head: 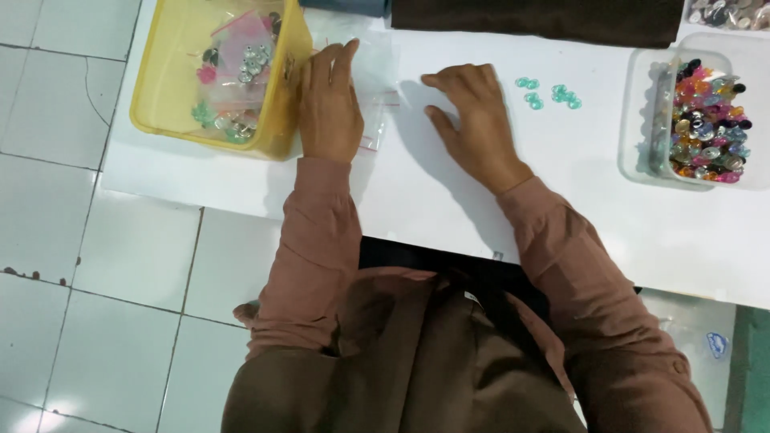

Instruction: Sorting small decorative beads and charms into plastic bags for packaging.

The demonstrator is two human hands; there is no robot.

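Small clear plastic zip bags with a red strip (375, 100) lie flat on the white counter (449, 192), just beside the yellow plastic tub (160, 88), and my left hand (329, 108) rests on top of them. The fingers of this hand lie flat and close together, pointing away from me; they press the bags and pinch nothing, as far as I can see. The side of the hand touches the wall of the yellow tub. Inside the tub I see more small bags with silver, green and pink beads in them.

My right hand (473, 120) lies palm down on the bare counter, near the bags but apart from them. Its fingers are a little spread and slightly bent, and the hand holds nothing. Just to the right of it, a small group of turquoise glass-like beads (548, 94) lies loose on the counter, close to the fingertips but not touching them.

At the right edge stands a clear plastic box (642, 120) full of beads in many colours. A dark brown cloth (537, 20) lies along the far edge of the counter. Both my sleeves are dusty pink.
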